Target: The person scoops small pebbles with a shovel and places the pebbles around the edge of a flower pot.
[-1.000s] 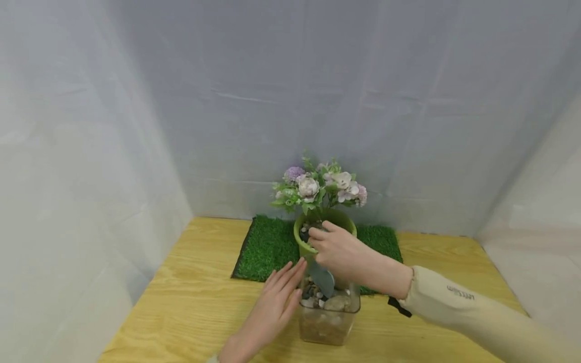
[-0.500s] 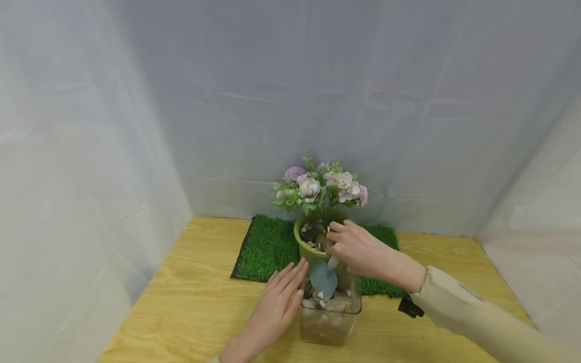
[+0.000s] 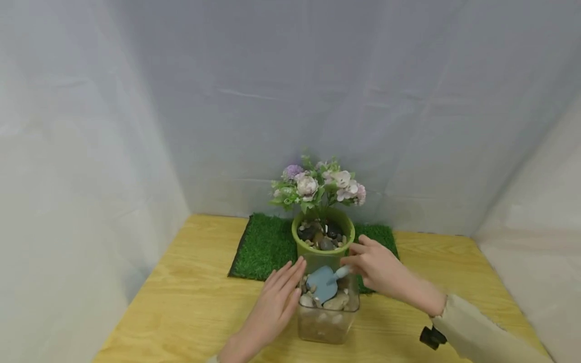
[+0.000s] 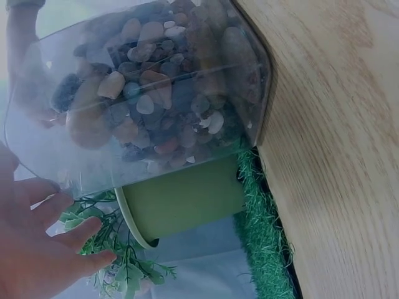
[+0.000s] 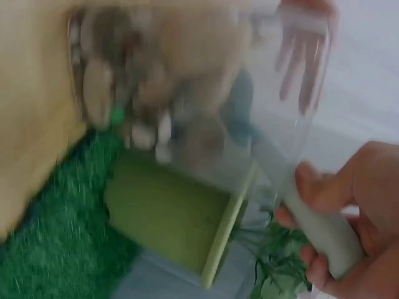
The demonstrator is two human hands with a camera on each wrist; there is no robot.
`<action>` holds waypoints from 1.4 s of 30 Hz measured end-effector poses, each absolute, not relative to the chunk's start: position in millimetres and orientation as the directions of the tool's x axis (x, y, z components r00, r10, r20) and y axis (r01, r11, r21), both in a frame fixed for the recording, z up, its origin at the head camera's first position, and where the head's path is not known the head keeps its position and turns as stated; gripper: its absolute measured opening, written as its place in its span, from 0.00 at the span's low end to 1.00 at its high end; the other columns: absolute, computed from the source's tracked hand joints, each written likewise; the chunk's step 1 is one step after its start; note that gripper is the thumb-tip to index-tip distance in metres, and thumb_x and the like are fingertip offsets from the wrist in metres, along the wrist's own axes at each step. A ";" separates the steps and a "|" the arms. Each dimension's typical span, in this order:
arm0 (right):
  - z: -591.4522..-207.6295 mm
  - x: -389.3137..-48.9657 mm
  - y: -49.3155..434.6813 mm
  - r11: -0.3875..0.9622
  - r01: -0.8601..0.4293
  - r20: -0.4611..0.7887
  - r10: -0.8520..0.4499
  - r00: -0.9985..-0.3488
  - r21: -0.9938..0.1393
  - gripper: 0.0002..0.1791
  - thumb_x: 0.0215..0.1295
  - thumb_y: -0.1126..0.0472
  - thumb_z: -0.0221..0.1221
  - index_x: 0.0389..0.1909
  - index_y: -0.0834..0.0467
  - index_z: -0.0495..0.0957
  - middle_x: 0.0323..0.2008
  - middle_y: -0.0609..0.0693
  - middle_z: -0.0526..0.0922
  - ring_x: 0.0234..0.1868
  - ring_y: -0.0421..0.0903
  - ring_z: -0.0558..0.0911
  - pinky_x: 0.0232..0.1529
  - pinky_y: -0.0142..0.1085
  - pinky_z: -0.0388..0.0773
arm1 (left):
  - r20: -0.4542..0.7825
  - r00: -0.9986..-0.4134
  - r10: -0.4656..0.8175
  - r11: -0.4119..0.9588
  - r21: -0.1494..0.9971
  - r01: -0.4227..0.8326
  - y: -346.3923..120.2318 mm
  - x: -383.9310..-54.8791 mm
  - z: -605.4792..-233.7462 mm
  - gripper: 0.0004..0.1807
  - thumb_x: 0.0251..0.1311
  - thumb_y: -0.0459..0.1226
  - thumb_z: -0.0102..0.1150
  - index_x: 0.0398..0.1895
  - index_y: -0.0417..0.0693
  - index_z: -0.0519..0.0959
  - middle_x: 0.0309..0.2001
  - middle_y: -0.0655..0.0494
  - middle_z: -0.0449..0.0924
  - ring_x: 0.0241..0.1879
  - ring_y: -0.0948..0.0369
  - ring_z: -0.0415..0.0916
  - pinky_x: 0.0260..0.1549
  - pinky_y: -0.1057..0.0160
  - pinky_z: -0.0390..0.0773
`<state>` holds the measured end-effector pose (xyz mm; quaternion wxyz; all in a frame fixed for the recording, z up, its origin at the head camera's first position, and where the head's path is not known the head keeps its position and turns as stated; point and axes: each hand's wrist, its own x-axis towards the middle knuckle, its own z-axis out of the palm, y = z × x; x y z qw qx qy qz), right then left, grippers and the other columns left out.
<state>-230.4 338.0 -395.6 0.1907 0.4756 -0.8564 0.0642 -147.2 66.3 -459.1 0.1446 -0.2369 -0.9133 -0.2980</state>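
My right hand [image 3: 379, 264] grips the pale handle of a small blue garden trowel [image 3: 323, 283]. The trowel's blade lies among the pebbles inside a clear plastic container [image 3: 324, 327], and its handle [image 5: 327, 237] slants up over the rim in the right wrist view. Straight fingers of my left hand [image 3: 272, 307] rest against the container's left rim. Behind the container stands a green flower pot [image 3: 299, 246] holding dark and light stones [image 3: 324, 243] around artificial flowers [image 3: 308, 186]. Through the clear wall, mixed pebbles [image 4: 149, 93] show in the left wrist view.
The pot stands on a mat of artificial grass [image 3: 268, 247], which lies on a wooden table [image 3: 181, 302]. Pale sheeting [image 3: 290, 91] hangs behind the table and at both sides. A small black device [image 3: 432, 338] is at my right wrist.
My right hand has drawn back from over the pot toward the right, uncovering the stones in it. The trowel has swung from upright to slanting, its blade over the container. My left hand stays.
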 end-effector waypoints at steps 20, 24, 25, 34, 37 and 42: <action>-402.3 -209.9 335.4 0.666 -0.744 0.471 -0.639 -0.608 -0.055 0.12 0.54 0.69 0.73 0.37 0.52 0.90 0.28 0.43 0.79 0.29 0.41 0.54 0.32 0.37 0.53 | 0.442 -0.830 0.342 0.733 0.427 0.529 66.4 -144.3 -455.8 0.29 0.76 0.38 0.49 0.79 0.50 0.61 0.78 0.58 0.57 0.76 0.48 0.58 0.71 0.36 0.55; -402.5 -208.0 333.8 0.678 -0.733 0.485 -0.627 -0.610 -0.045 0.12 0.53 0.70 0.73 0.36 0.52 0.90 0.27 0.43 0.78 0.29 0.42 0.55 0.32 0.36 0.53 | 0.440 -0.830 0.344 0.728 0.433 0.531 66.5 -143.5 -455.6 0.30 0.76 0.37 0.49 0.79 0.49 0.61 0.78 0.57 0.57 0.75 0.48 0.58 0.71 0.35 0.55; -403.6 -206.6 333.0 0.677 -0.736 0.501 -0.634 -0.590 -0.010 0.12 0.52 0.70 0.74 0.36 0.53 0.90 0.27 0.44 0.78 0.29 0.42 0.56 0.32 0.35 0.53 | 0.439 -0.830 0.343 0.727 0.436 0.531 66.5 -143.1 -455.7 0.30 0.76 0.37 0.49 0.79 0.49 0.61 0.78 0.58 0.57 0.75 0.48 0.58 0.71 0.35 0.55; -411.3 -193.8 322.9 0.644 -0.741 0.617 -0.665 -0.420 0.190 0.15 0.45 0.69 0.77 0.36 0.56 0.89 0.31 0.49 0.82 0.32 0.45 0.66 0.29 0.34 0.59 | 0.463 -0.822 0.332 0.727 0.430 0.535 63.6 -143.3 -455.4 0.30 0.75 0.37 0.50 0.79 0.51 0.60 0.78 0.59 0.57 0.75 0.49 0.58 0.71 0.35 0.56; -410.8 -196.5 327.2 0.677 -0.734 0.596 -0.608 -0.524 0.045 0.15 0.47 0.73 0.76 0.35 0.54 0.90 0.28 0.46 0.79 0.30 0.42 0.57 0.33 0.35 0.54 | 0.463 -0.821 0.335 0.732 0.421 0.536 63.5 -143.6 -455.2 0.31 0.75 0.37 0.50 0.79 0.51 0.60 0.78 0.59 0.57 0.75 0.49 0.59 0.71 0.36 0.56; -408.7 -201.2 337.3 0.683 -0.721 0.564 -0.552 -0.614 -0.117 0.14 0.51 0.73 0.73 0.36 0.53 0.91 0.27 0.43 0.81 0.30 0.40 0.55 0.31 0.33 0.55 | 0.451 -0.821 0.349 0.746 0.396 0.535 65.4 -143.8 -456.8 0.30 0.76 0.39 0.49 0.79 0.50 0.60 0.78 0.58 0.57 0.75 0.48 0.60 0.71 0.37 0.56</action>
